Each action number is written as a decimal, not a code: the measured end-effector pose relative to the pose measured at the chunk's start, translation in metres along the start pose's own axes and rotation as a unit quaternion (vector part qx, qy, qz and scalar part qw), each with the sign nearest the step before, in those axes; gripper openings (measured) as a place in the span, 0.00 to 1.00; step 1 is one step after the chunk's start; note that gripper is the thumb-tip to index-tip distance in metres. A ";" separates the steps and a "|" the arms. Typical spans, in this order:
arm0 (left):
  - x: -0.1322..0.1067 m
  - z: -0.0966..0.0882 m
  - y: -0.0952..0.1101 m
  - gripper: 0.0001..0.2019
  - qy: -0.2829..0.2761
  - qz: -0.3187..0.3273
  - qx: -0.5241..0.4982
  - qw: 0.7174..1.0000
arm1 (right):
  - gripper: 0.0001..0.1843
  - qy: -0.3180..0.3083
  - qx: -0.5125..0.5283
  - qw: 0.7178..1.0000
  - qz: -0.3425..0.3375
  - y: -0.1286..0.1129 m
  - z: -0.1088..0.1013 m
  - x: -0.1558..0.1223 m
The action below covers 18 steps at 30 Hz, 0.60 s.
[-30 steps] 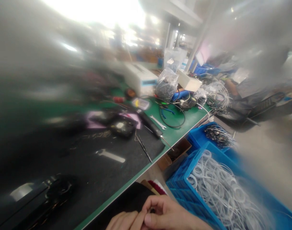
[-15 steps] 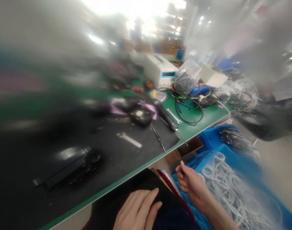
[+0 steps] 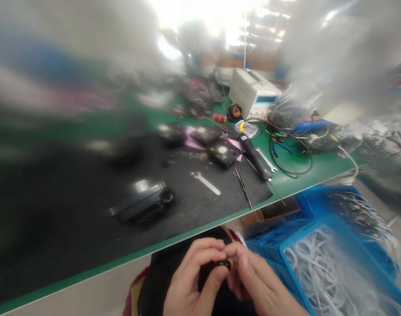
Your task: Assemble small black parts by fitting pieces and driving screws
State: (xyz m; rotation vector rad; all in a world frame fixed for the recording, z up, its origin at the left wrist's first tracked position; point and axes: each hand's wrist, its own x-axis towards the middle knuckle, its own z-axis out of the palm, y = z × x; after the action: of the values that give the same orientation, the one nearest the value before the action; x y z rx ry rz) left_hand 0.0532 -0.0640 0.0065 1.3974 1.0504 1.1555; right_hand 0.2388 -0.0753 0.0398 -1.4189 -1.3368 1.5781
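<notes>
Above my lap, just off the bench's front edge, my two hands meet. My left hand (image 3: 195, 274) pinches a small, dark, rounded part (image 3: 224, 264) between thumb and fingers. My right hand (image 3: 254, 274) is closed against the same part from the other side, its fingertips touching my left fingers. Most of the part is covered by my fingers, so its kind does not show. On the black mat (image 3: 187, 219) beyond my hands lie an open-end wrench (image 3: 207, 183), tweezers (image 3: 243, 186) and a black housing (image 3: 144, 204).
A soldering iron (image 3: 256, 158) points over the bench edge, beside another wrench (image 3: 266, 159). Behind stand a white power supply (image 3: 253, 94) and a solder spool (image 3: 236, 112). Blue-handled pliers (image 3: 283, 148) lie among cables. At right, a blue bin (image 3: 294, 281) holds clear tubing.
My hands were apart; they have come together around the small dark part. The view has turned left, so bench items sit farther right.
</notes>
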 end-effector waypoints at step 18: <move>0.008 -0.013 -0.006 0.14 0.089 -0.190 -0.269 0.940 | 0.21 0.438 -0.441 0.776 -0.106 0.006 -0.077 0.054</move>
State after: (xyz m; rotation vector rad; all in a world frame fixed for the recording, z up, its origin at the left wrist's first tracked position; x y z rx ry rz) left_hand 0.0414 -0.0537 0.0023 0.6376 0.9743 1.1750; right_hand 0.3016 -0.0069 0.0236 -2.0356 -1.5405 -0.0755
